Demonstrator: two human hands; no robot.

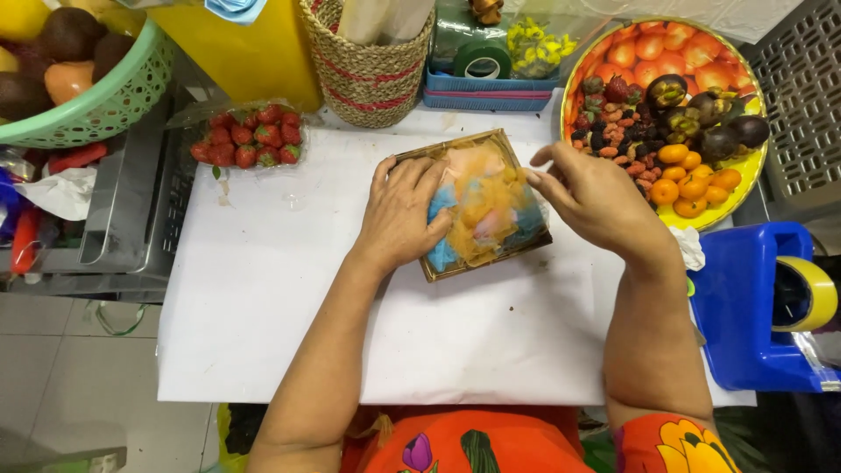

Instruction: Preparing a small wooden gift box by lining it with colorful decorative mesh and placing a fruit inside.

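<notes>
The left hand (399, 215) presses flat on the orange and blue shredded filling (486, 206), steadying the gold-rimmed box (455, 267) mid-worktop (289, 307); the right hand (596, 197) pinches filling at its edge. Strawberries (250, 140) and a fruit tray (701, 201) flank it.

There were two hands, the left hand (401, 213) and the right hand (596, 197), on one square tray (455, 270). One pack of strawberries (248, 138), one woven basket (368, 66) and one green basket (105, 101) stood around. One round fruit platter (753, 166), one green tape roll (482, 60) and one yellow tape roll (804, 293) were also there.
</notes>
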